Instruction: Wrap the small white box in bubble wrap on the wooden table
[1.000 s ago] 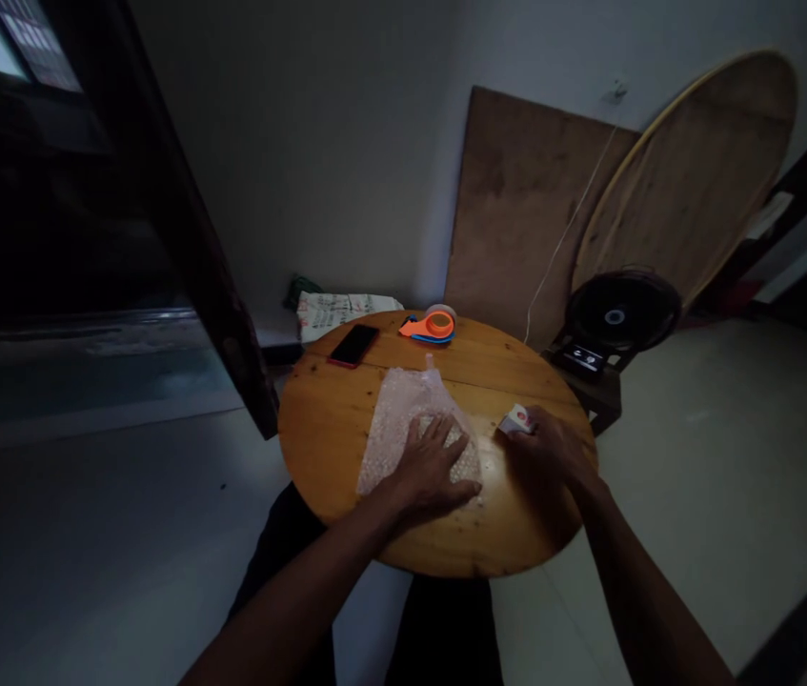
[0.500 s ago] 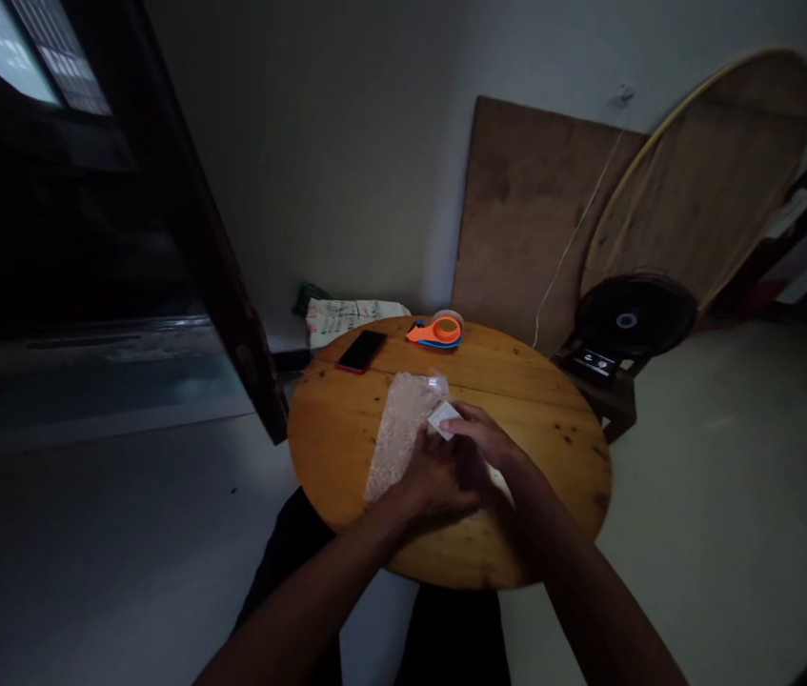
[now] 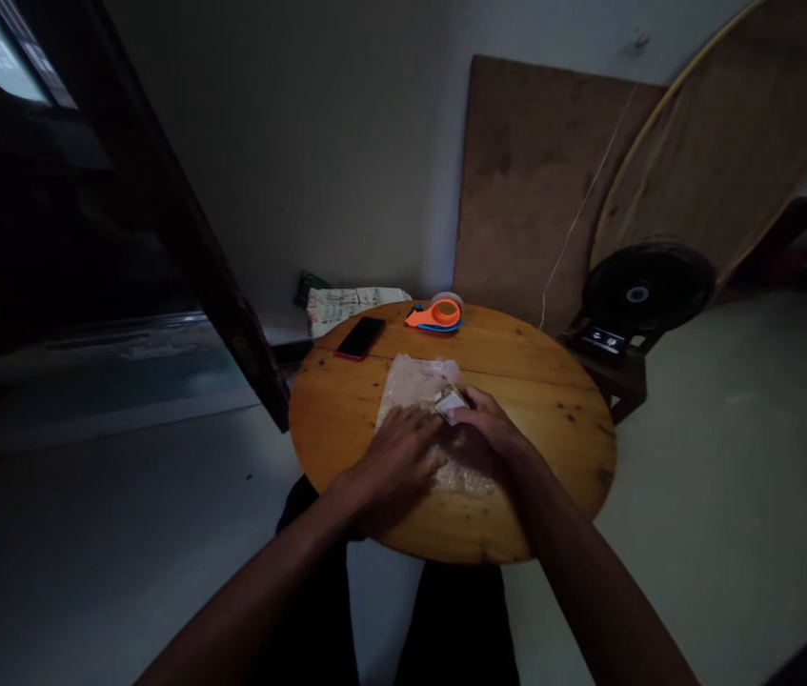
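A sheet of bubble wrap [image 3: 410,376] lies on the round wooden table [image 3: 332,429], its near part showing below my hands. My right hand [image 3: 493,419] is closed on a small pale box [image 3: 450,404] above the right side of the wrap. Flat over the left part of the wrap rests my left hand [image 3: 407,448], fingers spread and pointing toward the box. The box's far side is partly covered by my right fingers.
Toward the table's far edge are a black phone [image 3: 361,338] with a red rim and an orange tape dispenser [image 3: 438,314]. A printed bag [image 3: 353,303] lies behind the table. At the right, a round black fan [image 3: 650,293] stands beside leaning boards [image 3: 532,181].
My left hand has moved left from beneath the box and now lies spread on the wrap. More of the wrap shows on the near right. The view has shifted slightly.
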The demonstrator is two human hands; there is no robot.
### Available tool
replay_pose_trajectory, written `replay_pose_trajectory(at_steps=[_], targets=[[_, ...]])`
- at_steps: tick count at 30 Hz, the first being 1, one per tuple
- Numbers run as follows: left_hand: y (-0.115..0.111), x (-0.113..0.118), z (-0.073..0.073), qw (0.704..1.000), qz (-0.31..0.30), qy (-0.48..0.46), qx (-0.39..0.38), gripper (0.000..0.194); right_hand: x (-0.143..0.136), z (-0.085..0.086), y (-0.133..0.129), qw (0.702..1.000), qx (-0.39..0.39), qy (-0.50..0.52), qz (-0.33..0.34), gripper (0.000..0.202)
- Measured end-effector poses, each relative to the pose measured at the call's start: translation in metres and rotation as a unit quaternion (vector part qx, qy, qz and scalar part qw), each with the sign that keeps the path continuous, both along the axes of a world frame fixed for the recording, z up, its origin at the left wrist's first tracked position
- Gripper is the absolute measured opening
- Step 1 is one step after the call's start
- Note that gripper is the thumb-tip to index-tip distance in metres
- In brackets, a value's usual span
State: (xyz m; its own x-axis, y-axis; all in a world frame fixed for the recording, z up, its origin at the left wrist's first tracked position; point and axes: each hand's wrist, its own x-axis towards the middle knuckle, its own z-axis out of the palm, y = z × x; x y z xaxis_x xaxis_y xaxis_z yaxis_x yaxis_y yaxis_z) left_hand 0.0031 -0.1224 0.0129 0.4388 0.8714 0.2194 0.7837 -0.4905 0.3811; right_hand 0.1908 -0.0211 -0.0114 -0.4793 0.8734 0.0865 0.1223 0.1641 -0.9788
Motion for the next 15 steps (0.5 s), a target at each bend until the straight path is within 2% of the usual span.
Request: replay_pose_trajectory(at_steps=[3, 6, 9, 12, 15], targets=[[-0.002, -0.011, -0.012, 0.997, 0.074, -0.022, -0.008, 0.07, -0.001, 0.001, 0.0, 0.999, 0.027, -0.025, 0.036, 0.046], [-0.001, -0.013, -0.029, 0.994, 0.101, -0.024, -0.027, 0.088, -0.003, -0.002, -0.001, 0.996, 0.052, -0.055, 0.055, 0.05], [0.001, -0.012, -0.038, 0.993, 0.113, -0.03, -0.025, 0.092, -0.005, -0.007, 0.0, 0.986, 0.109, -0.115, 0.043, 0.051], [0.001, -0.012, -0.041, 0.993, 0.114, -0.037, -0.02, 0.093, -0.006, -0.009, 0.001, 0.971, 0.168, -0.164, 0.04, 0.053], [0.001, -0.013, -0.043, 0.992, 0.117, -0.039, -0.018, 0.095, -0.005, -0.008, 0.002, 0.968, 0.183, -0.166, 0.052, 0.052]])
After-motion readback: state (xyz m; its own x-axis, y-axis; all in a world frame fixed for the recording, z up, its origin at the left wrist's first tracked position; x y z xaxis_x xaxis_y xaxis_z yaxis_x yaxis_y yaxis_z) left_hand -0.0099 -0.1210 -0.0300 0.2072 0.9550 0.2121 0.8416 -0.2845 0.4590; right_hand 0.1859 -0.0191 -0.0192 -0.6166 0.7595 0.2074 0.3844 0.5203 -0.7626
